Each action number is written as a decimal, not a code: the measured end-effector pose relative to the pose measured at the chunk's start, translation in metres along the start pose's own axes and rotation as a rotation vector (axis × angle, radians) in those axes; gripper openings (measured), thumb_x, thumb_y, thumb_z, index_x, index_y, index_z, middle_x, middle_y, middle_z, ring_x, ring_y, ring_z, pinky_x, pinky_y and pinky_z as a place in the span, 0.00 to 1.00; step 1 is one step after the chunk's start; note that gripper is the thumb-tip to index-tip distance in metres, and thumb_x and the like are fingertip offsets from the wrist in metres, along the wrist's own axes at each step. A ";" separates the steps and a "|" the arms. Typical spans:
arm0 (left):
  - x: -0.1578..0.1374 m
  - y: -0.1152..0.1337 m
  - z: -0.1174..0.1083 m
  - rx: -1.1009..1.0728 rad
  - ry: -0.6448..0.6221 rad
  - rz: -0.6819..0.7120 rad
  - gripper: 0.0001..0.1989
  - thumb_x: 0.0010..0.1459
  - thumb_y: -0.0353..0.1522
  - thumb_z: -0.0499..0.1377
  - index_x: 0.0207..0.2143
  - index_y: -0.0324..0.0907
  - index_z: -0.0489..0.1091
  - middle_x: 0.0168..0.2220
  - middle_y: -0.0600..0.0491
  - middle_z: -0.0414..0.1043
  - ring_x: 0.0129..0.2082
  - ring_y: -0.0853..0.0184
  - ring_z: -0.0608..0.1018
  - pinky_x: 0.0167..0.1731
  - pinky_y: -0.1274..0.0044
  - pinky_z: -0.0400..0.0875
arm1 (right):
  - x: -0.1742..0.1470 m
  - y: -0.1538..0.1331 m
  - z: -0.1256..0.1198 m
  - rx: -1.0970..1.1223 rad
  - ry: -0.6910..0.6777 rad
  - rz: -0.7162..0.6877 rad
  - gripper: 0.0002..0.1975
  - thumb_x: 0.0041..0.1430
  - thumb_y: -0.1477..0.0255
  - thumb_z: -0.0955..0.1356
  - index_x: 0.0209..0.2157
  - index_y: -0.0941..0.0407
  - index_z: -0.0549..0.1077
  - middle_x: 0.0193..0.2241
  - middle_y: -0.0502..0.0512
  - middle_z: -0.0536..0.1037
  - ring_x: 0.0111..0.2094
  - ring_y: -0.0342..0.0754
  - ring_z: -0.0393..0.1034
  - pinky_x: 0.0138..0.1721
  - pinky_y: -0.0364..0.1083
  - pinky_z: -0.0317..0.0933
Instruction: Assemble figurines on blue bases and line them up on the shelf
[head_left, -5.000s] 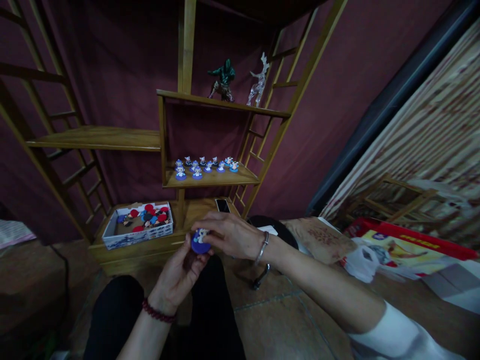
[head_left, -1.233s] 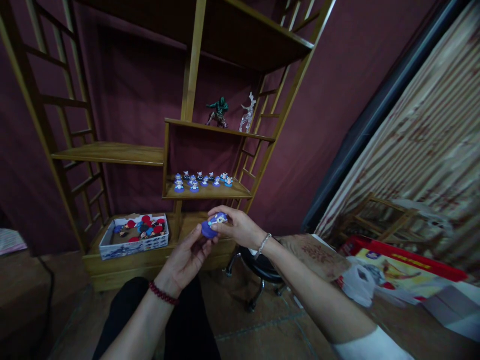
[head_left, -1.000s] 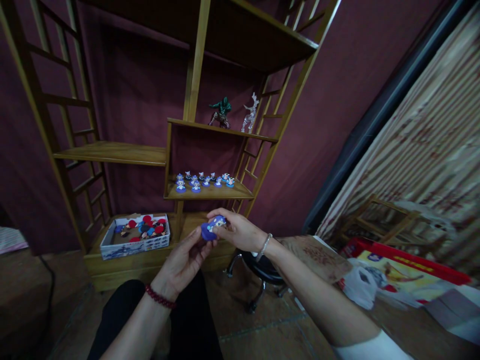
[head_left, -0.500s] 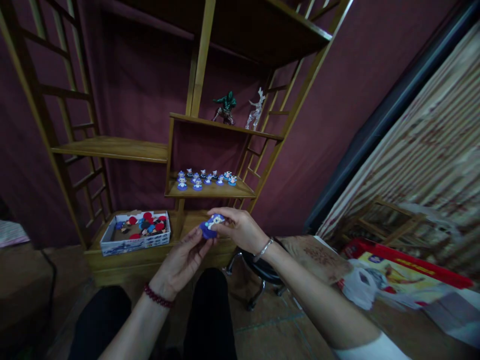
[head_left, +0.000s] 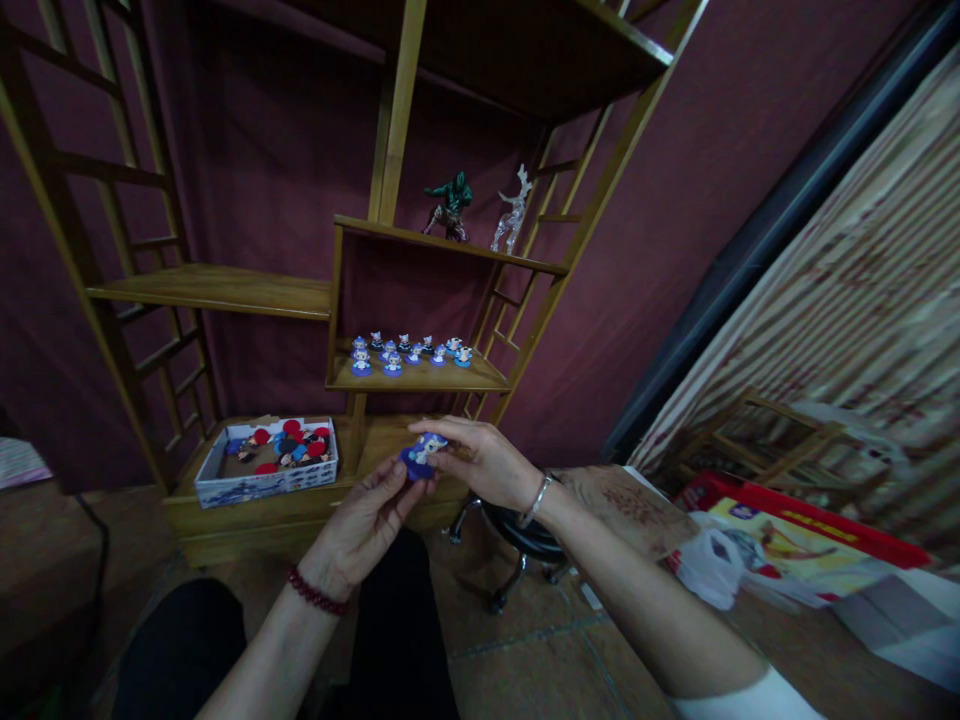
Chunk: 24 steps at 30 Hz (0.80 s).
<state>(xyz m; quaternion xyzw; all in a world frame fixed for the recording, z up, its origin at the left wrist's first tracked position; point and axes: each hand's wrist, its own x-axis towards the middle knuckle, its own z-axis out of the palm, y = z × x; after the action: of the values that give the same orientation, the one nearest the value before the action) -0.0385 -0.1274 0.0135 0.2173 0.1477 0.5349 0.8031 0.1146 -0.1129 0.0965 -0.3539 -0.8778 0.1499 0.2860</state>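
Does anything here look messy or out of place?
Slightly: the toys in the white box lie jumbled, unlike the small figures standing upright on the shelf. Both hands hold one blue-based figure.

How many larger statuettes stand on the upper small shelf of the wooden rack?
2. A dark green figure stands toward the left of that shelf, and a clear glass-like deer stands just to its right. Nothing else shows beside them.
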 end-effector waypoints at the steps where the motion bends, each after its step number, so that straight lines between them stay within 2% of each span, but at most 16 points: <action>1: 0.000 0.000 0.001 -0.002 0.005 0.003 0.08 0.50 0.23 0.56 0.34 0.32 0.71 0.36 0.46 0.72 0.35 0.67 0.75 0.37 0.82 0.71 | 0.000 0.000 0.000 0.007 0.007 0.003 0.16 0.54 0.73 0.63 0.46 0.52 0.66 0.39 0.52 0.72 0.38 0.43 0.67 0.40 0.43 0.61; 5: 0.001 0.001 0.002 -0.026 0.054 0.003 0.07 0.51 0.23 0.54 0.33 0.32 0.70 0.34 0.45 0.72 0.32 0.69 0.76 0.32 0.84 0.73 | 0.004 0.004 0.003 0.043 0.011 0.005 0.14 0.53 0.71 0.64 0.44 0.53 0.67 0.38 0.51 0.72 0.37 0.42 0.67 0.39 0.42 0.62; 10: 0.001 0.003 -0.002 -0.063 0.114 0.014 0.07 0.53 0.22 0.53 0.30 0.32 0.70 0.31 0.45 0.72 0.28 0.70 0.76 0.27 0.85 0.73 | 0.011 0.001 0.005 0.015 -0.025 -0.083 0.12 0.54 0.72 0.63 0.42 0.53 0.68 0.36 0.51 0.72 0.37 0.42 0.66 0.40 0.42 0.60; 20: -0.005 -0.002 -0.008 -0.177 0.142 -0.099 0.13 0.58 0.27 0.47 0.29 0.29 0.69 0.27 0.43 0.71 0.22 0.75 0.74 0.23 0.88 0.71 | 0.018 -0.009 0.001 -0.049 -0.247 -0.217 0.13 0.57 0.71 0.60 0.44 0.55 0.67 0.37 0.53 0.71 0.39 0.42 0.65 0.42 0.42 0.59; 24: -0.008 -0.005 -0.013 -0.156 0.137 -0.073 0.12 0.57 0.25 0.48 0.28 0.30 0.69 0.27 0.43 0.71 0.21 0.74 0.74 0.23 0.87 0.71 | 0.020 -0.011 0.000 -0.060 -0.286 -0.228 0.13 0.57 0.72 0.61 0.44 0.55 0.66 0.36 0.53 0.70 0.38 0.42 0.65 0.40 0.41 0.59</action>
<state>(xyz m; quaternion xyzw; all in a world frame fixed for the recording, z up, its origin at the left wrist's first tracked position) -0.0439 -0.1335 -0.0002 0.1116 0.1681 0.5287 0.8245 0.0973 -0.1063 0.1092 -0.2355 -0.9480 0.1390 0.1630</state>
